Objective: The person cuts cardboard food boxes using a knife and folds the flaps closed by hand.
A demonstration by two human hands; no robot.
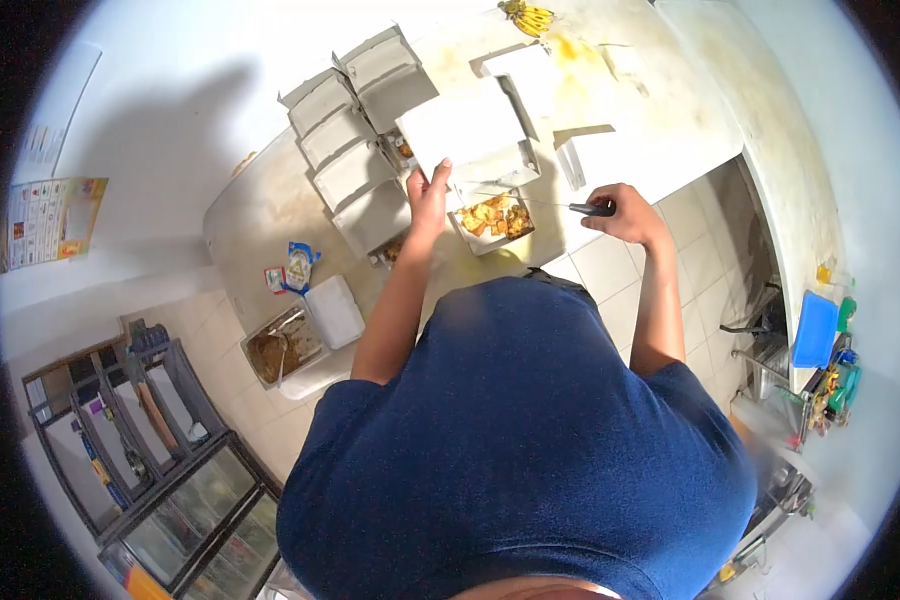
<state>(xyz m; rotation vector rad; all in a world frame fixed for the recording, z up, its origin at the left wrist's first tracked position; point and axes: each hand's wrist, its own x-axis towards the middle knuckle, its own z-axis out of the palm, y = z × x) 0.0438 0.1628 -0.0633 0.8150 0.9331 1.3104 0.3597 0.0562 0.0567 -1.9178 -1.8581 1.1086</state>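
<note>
My left hand (pixel 428 200) grips the near edge of a white box lid (pixel 460 125), thumb on top. Just below that lid lies an open white box tray with browned, yellowish food pieces (pixel 495 217) in it. Out to the right, my right hand (pixel 622 215) is closed around a black-handled utensil (pixel 592 209). Its thin metal shaft points left over the food; the kind of tip is too fine to make out. Several open white food boxes (pixel 355 175) stand in rows left of my left hand, and food shows in a few of them.
A metal pan of brown food (pixel 282 348) with a utensil in it sits at the table's left end, beside a white lid (pixel 335 311) and a blue-and-white packet (pixel 300 266). Bananas (pixel 527 17) lie at the far edge. A dark rack (pixel 120 430) stands lower left.
</note>
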